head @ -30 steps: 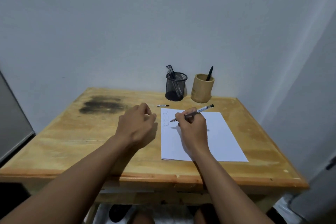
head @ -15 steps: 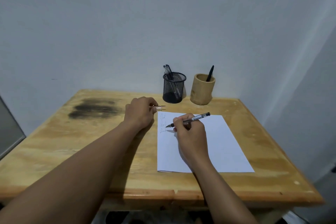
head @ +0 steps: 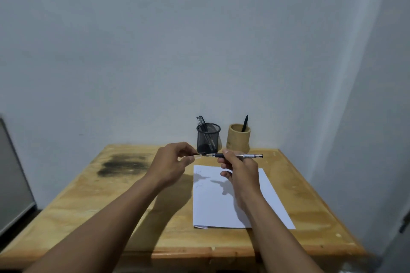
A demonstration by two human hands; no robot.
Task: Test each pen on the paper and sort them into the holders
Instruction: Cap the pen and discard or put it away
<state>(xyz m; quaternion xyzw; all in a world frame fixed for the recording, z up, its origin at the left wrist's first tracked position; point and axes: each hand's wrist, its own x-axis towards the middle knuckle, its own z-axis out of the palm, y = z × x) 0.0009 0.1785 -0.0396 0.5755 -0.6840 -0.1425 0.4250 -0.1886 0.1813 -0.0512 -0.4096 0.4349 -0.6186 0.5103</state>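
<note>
Above the paper's point(head: 224, 197) far edge: right hand point(head: 239, 168) has lifted the pen point(head: 238, 156) off the sheet, held level; left hand point(head: 175, 162) now pinches its cap point(head: 199, 153) at the tip. Testing looks finished; capping, then a holder: mesh point(head: 208, 138) or wooden point(head: 238, 139).

Faint scribbles on the paper point(head: 224, 204) — nothing legible anywhere.
</note>
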